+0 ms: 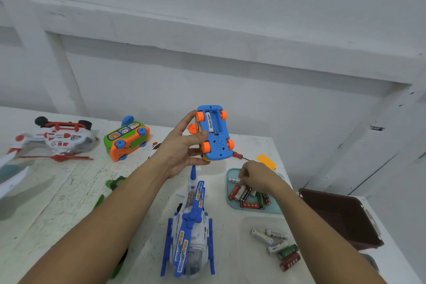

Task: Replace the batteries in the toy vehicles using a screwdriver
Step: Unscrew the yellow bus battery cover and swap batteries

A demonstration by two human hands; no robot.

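Right now I have the left hand (184,147) lifted above the bench (69,191), its fingers curled round the blue toy car (214,132), which is held belly up with the orange wheels facing me. Its battery bay is uncovered, and one white Heybright cell (209,122) sits in the left slot; the slot beside it is bare. The right hand (258,177) is down over the teal tray (232,204), fingers curled and pinching the end of a white battery (233,179) that lies at the tray's far edge, next to a heap of red, green and black ones. The screwdriver (238,155) lies on the bench behind the car, near an orange cover (266,161). A blue helicopter (191,230) lies between my forearms, and loose batteries (276,244) lie near my right arm.
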